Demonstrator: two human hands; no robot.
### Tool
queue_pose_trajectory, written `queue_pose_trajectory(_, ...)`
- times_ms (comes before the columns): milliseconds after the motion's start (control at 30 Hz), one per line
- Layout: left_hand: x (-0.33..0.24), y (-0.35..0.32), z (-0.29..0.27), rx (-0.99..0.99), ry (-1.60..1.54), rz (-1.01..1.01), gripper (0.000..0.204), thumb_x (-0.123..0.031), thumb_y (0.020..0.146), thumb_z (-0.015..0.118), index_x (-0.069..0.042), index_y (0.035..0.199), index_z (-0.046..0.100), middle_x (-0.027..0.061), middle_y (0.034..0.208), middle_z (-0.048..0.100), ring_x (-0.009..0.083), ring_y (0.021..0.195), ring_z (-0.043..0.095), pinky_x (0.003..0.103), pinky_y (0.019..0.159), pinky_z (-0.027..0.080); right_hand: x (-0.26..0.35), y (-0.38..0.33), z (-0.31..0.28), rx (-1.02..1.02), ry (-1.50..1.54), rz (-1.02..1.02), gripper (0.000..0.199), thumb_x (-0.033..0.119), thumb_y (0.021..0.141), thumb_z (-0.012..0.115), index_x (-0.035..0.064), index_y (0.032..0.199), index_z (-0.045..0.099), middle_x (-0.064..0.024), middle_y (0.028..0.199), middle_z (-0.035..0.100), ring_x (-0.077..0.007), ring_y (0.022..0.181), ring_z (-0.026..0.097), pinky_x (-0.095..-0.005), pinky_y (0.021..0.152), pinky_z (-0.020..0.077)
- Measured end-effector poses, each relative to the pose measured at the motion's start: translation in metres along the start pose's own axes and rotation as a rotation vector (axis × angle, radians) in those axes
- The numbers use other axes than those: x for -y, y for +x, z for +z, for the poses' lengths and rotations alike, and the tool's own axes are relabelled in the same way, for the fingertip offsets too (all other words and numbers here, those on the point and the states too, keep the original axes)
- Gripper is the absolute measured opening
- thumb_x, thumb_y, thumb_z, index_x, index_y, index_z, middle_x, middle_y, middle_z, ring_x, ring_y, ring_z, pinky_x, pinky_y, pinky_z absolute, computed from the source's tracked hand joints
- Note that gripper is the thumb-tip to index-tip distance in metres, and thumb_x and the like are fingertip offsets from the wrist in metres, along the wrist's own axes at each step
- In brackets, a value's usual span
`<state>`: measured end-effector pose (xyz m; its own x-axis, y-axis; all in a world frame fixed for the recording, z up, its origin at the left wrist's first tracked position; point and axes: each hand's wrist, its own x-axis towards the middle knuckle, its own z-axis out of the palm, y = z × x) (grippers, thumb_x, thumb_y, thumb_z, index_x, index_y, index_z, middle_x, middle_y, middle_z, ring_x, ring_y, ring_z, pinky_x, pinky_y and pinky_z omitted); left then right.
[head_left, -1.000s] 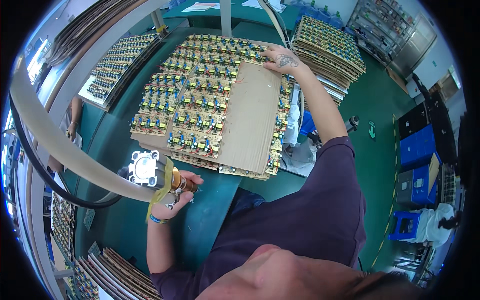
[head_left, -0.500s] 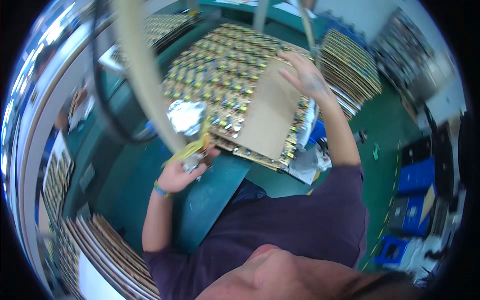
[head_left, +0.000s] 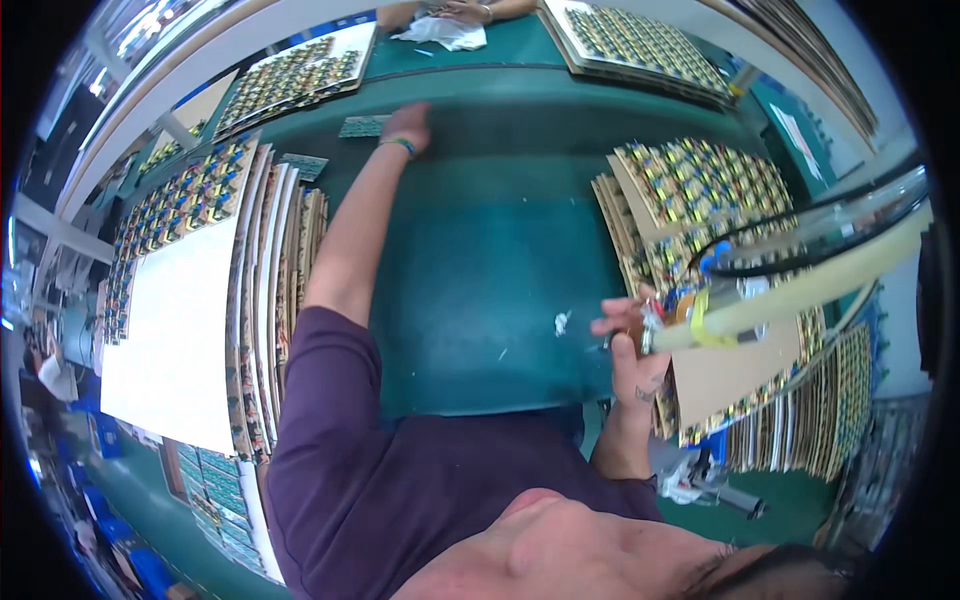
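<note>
My left hand (head_left: 408,130) is stretched far forward over the dark belt beyond the green work surface. Its fingers are smeared by motion, so their grip does not show. Just left of it lies a flat green circuit board panel (head_left: 362,126). At the right, my right hand (head_left: 632,365) is closed, thumb and fingers around a small circuit board (head_left: 650,322) with colored components. A pale tube (head_left: 800,312) wrapped with yellow tape (head_left: 700,322) runs in front of this hand and partly hides the board.
Stacked cardboard sheets carrying small boards stand at the right (head_left: 700,190) and left, the left stack topped by a white sheet (head_left: 170,340). White scraps (head_left: 562,323) lie on the green table (head_left: 490,270). Another person's hands (head_left: 465,12) work across the belt.
The view has swung leftward. My left hand has gone from beside the taped tube to far over the belt. My right hand has left the brown sheet and now holds a small board.
</note>
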<state>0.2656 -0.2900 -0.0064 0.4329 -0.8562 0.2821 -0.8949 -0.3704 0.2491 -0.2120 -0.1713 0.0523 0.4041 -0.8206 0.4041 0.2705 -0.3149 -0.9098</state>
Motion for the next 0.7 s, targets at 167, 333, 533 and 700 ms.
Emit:
queue_pose_trajectory(167,0.058,0.015,-0.004,0.066,0.434,-0.138,0.042,-0.013,0.084,0.053,-0.020,0.126,0.049,0.0096,0.130,0.050,0.0313,0.117,0.051,0.044,0.093,0.043,-0.019,0.012,0.001,0.011,0.341,0.076,0.063,0.029,0.086,0.063,-0.0028,0.131,0.032,-0.0176,0.090,0.059,-0.0192,0.064,0.059,-0.0338,0.062,0.0530)
queue_pose_trajectory(333,0.054,0.022,-0.007,0.286,0.392,-0.195,0.048,-0.011,0.082,0.056,-0.018,0.128,0.045,0.0092,0.129,0.050,0.0308,0.117,0.050,0.044,0.096,0.041,-0.035,0.022,0.000,0.055,0.401,-0.021,0.050,0.016,0.088,0.055,-0.0048,0.127,0.034,-0.0159,0.082,0.059,-0.0183,0.059,0.057,-0.0308,0.058,0.0517)
queue_pose_trajectory(533,-0.062,-0.056,-0.069,0.248,-1.077,0.101,0.066,-0.005,0.077,0.069,-0.008,0.133,0.035,0.0121,0.121,0.055,0.0212,0.109,0.056,0.034,0.088,0.049,-0.014,0.025,0.017,0.096,0.256,0.036,0.054,0.022,0.087,0.058,-0.0057,0.129,0.038,-0.0144,0.082,0.060,-0.0145,0.058,0.055,-0.0244,0.054,0.0465)
queue_pose_trajectory(700,-0.155,-0.214,-0.096,0.225,-1.533,0.165,0.068,-0.002,0.079,0.068,-0.004,0.135,0.029,0.0153,0.134,0.046,0.0222,0.121,0.048,0.033,0.097,0.043,-0.007,0.024,0.018,0.161,0.318,-0.053,0.063,0.030,0.085,0.064,-0.0054,0.130,0.036,-0.0126,0.083,0.059,-0.0088,0.055,0.050,-0.0200,0.050,0.0423)
